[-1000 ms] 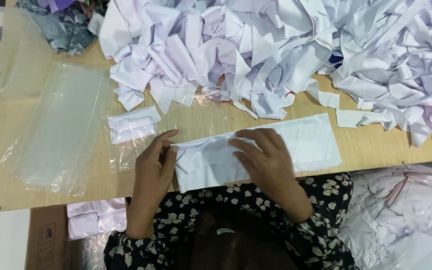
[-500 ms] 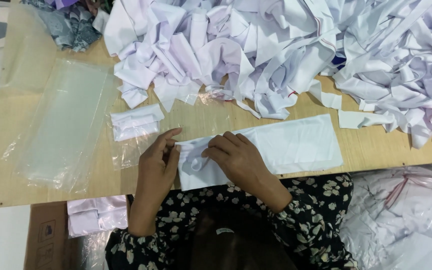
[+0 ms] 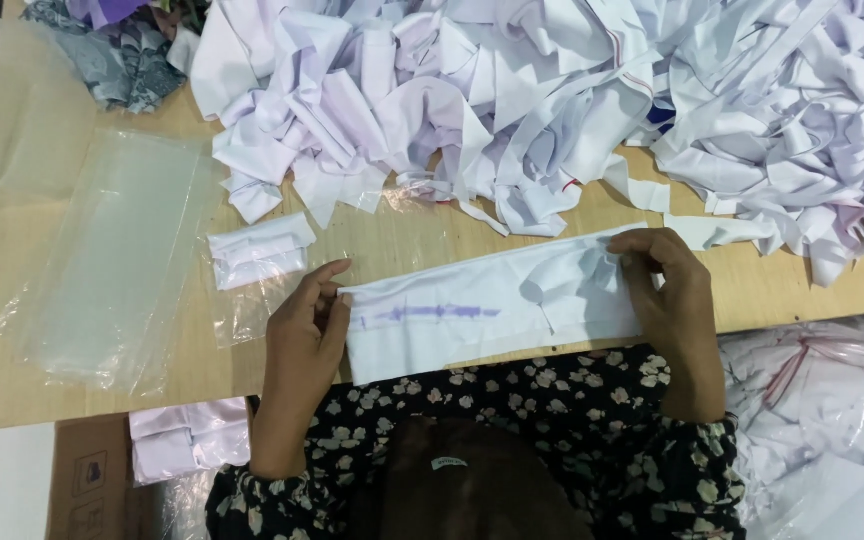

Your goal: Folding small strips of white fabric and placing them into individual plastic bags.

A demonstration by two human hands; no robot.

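A long white cloth strip point(image 3: 482, 305) with a faint purple mark lies stretched along the near edge of the wooden table point(image 3: 12, 330). My left hand point(image 3: 304, 330) pinches its left end. My right hand point(image 3: 667, 285) grips its right end, where the cloth bunches up. Between the two hands the strip is flat.
A big heap of white cloth pieces point(image 3: 572, 100) covers the far half of the table. A stack of clear plastic bags point(image 3: 112, 255) lies at left, a small bagged folded cloth point(image 3: 257, 250) beside it. Grey patterned fabric point(image 3: 117, 50) sits far left. Bagged cloth point(image 3: 187, 440) rests below the table edge.
My right hand has slid from the middle of the cloth out to its right end, and the strip is now pulled out straight. My left hand stays at the left end.
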